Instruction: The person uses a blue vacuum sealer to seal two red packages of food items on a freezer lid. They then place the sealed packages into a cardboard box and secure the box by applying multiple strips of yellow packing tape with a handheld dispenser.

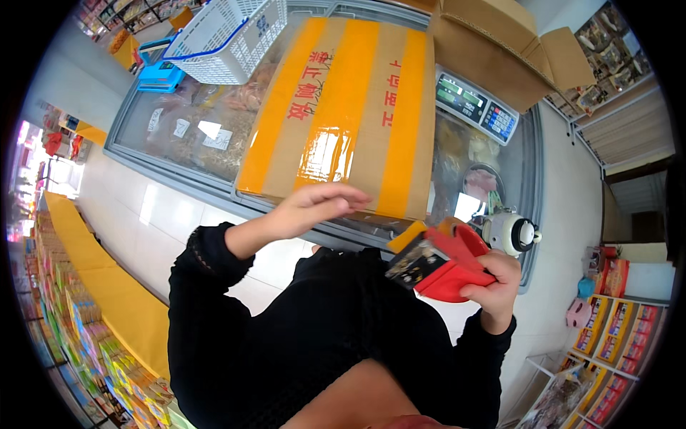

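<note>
A cardboard carton point(367, 134), banded with several strips of shiny orange-yellow packing tape and printed in red, lies on the glass top of a chest freezer point(177, 174). At its near edge is my left hand point(311, 209), fingers extended and nothing held; whether it touches the carton I cannot tell. My right hand point(496, 281) grips a red packing-tape dispenser point(447, 268), just off the carton's near right corner. A yellow tape piece point(407, 236) shows at the dispenser's front. The roll inside is mostly hidden.
Left of the carton stand a white plastic basket point(230, 45) and a blue device point(159, 75). A digital scale point(474, 104) and an open cardboard box point(493, 53) are to the right. Beside my right hand is a cream-coloured object point(506, 230). Stocked shelves point(611, 332) stand beyond.
</note>
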`<state>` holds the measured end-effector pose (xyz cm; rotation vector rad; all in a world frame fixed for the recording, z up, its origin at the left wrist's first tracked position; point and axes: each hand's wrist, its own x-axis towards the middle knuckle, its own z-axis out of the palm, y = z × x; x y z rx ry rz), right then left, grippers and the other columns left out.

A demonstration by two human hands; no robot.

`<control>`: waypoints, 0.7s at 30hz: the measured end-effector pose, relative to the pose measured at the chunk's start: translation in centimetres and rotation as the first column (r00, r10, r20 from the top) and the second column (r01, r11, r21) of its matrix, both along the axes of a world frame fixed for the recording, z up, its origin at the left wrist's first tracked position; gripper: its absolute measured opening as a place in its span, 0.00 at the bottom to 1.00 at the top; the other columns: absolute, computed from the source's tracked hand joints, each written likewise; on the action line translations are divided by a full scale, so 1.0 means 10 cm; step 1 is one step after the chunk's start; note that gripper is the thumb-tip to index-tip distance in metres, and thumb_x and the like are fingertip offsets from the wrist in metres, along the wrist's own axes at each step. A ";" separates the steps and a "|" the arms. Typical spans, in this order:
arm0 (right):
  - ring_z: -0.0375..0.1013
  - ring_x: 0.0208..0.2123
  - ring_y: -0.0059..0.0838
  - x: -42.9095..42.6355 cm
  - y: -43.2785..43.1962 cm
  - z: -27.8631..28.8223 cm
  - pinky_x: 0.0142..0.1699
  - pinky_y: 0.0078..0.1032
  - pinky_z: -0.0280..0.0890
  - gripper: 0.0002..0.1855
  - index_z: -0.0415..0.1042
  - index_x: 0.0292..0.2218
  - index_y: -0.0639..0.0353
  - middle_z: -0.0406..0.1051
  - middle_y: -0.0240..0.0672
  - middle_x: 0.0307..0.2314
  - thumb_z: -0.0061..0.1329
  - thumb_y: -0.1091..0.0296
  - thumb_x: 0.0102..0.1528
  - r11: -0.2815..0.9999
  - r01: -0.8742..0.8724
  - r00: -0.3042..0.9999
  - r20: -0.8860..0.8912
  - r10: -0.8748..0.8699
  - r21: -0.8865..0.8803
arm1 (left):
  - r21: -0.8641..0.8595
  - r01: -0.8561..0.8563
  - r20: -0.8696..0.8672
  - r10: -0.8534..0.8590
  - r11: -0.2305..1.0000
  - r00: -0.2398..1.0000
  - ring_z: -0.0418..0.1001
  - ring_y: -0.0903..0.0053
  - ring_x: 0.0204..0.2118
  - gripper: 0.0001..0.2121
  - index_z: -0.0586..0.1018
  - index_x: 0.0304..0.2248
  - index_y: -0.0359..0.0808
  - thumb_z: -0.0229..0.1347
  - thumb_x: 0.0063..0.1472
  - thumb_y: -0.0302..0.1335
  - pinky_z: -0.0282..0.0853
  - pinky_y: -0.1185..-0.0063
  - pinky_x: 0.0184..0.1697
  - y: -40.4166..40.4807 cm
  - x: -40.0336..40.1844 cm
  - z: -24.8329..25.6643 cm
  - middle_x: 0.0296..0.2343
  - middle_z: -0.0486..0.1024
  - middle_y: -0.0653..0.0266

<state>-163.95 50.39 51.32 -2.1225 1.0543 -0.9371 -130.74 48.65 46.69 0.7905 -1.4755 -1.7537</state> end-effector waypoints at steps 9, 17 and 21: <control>0.65 0.13 0.30 0.25 -0.05 0.29 0.19 0.20 0.59 0.20 0.70 0.19 0.61 0.64 0.34 0.10 0.59 0.53 0.31 0.992 -0.075 0.948 -0.303 0.102 0.100 | 0.359 0.278 -0.295 -0.174 0.891 0.940 0.64 0.75 0.43 0.20 0.62 0.46 0.28 0.43 0.58 0.34 0.59 0.78 0.46 0.17 -0.31 -0.01 0.40 0.66 0.58; 0.67 0.14 0.31 0.34 -0.21 0.30 0.20 0.20 0.60 0.21 0.69 0.21 0.63 0.66 0.38 0.12 0.55 0.50 0.38 0.868 -0.100 0.942 -0.236 0.240 0.486 | 0.699 0.202 -0.332 0.061 0.686 0.941 0.65 0.86 0.23 0.12 0.72 0.34 0.33 0.48 0.55 0.33 0.61 0.87 0.27 0.13 -0.26 -0.10 0.26 0.71 0.68; 0.66 0.16 0.21 0.38 -0.57 0.46 0.23 0.17 0.60 0.18 0.70 0.23 0.65 0.66 0.37 0.13 0.53 0.55 0.41 0.782 0.021 0.931 -0.298 0.212 0.622 | 0.526 -0.155 -0.046 0.210 0.836 0.977 0.61 0.92 0.19 0.07 0.73 0.29 0.36 0.51 0.53 0.30 0.52 0.93 0.19 -0.05 0.09 0.09 0.23 0.69 0.72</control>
